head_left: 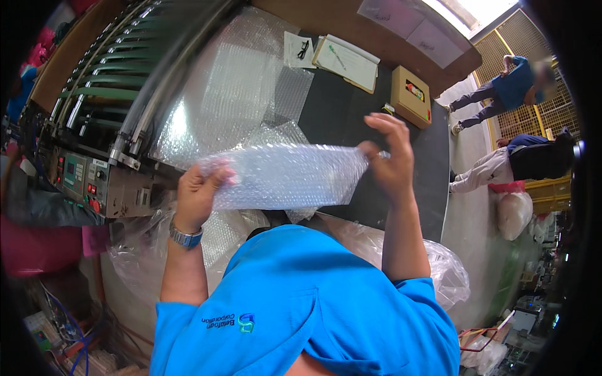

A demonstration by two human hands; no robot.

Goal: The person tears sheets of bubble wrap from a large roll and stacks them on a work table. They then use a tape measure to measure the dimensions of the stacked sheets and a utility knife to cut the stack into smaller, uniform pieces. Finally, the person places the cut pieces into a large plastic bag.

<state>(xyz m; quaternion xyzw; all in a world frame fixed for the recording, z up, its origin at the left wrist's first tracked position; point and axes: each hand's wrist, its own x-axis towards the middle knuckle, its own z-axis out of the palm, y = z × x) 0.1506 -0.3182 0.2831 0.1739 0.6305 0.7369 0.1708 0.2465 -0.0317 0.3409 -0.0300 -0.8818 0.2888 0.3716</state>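
Currently the left hand pinches a bubble-wrap strip by its nine o'clock end between the fingers, over the worktop's six o'clock edge; the right hand, fingers spread, is at three o'clock, contact unclear.

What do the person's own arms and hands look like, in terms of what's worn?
Neither the left hand nor the right hand wears a glove. Short, bright blue sleeves leave both forearms uncovered. The left wrist carries a watch with a silvery, metallic-looking band; nothing shows on the right wrist.
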